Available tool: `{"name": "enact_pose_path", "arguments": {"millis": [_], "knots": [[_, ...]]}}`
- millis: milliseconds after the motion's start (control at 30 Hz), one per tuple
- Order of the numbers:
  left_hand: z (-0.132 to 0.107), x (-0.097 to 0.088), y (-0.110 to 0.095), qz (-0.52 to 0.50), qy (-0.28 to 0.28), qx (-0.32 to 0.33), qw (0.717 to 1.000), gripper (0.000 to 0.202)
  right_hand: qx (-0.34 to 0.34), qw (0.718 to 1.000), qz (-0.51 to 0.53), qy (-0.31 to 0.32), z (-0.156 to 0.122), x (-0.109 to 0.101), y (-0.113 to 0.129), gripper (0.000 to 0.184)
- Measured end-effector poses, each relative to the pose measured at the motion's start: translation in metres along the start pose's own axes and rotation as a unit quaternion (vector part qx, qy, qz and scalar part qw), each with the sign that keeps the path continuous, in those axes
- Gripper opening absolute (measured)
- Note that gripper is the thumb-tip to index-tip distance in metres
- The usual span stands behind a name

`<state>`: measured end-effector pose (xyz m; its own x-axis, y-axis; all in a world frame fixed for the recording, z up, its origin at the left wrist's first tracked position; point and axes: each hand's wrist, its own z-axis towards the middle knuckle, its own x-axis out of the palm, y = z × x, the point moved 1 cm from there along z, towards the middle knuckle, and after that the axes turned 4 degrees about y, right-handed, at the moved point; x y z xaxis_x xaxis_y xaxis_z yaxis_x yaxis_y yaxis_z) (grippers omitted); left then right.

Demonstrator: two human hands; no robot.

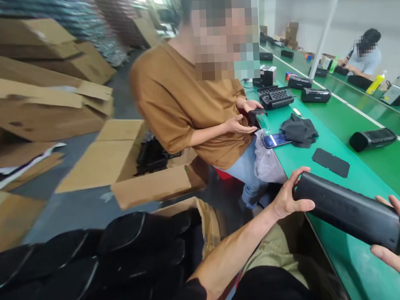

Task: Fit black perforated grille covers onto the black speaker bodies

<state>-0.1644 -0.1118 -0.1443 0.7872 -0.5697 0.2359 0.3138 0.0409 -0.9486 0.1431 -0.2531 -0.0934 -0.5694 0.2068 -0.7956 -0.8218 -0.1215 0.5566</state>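
Note:
A long black speaker body (348,210) lies slanted over the near edge of the green table (354,262). My left hand (290,195) grips its left end, thumb under and fingers over the top. My right hand (398,243) cups its right end at the frame's edge. A flat black pad (330,162) lies on the table just beyond it. A co-worker in a brown shirt (181,102) sits to the left of the table with a small black part (256,115) held between both hands.
A phone (275,140) and a dark cloth (299,130) lie on the table. More black speakers (372,139) and a tray of parts (275,96) sit farther along. Open cardboard boxes (104,158) stand on the floor at left. Stacked black trays (92,261) fill the near left. Another person (363,56) sits far right.

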Motion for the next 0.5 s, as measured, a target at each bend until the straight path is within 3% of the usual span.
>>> {"name": "enact_pose_path", "arguments": {"millis": [100, 367, 500], "knots": [[0.001, -0.004, -0.002, 0.000, 0.016, 0.000, 1.000, 0.106, 0.056, 0.993, 0.108, -0.013, -0.012, 0.013, 0.013, 0.099], [0.001, 0.002, -0.001, 0.049, 0.022, 0.023, 0.998, 0.106, 0.076, 0.985, 0.145, -0.053, -0.018, 0.015, 0.033, 0.087], [0.005, 0.005, -0.005, 0.087, 0.019, 0.025, 0.996, 0.102, 0.080, 0.982, 0.146, -0.089, -0.019, 0.020, 0.028, 0.080]]}}
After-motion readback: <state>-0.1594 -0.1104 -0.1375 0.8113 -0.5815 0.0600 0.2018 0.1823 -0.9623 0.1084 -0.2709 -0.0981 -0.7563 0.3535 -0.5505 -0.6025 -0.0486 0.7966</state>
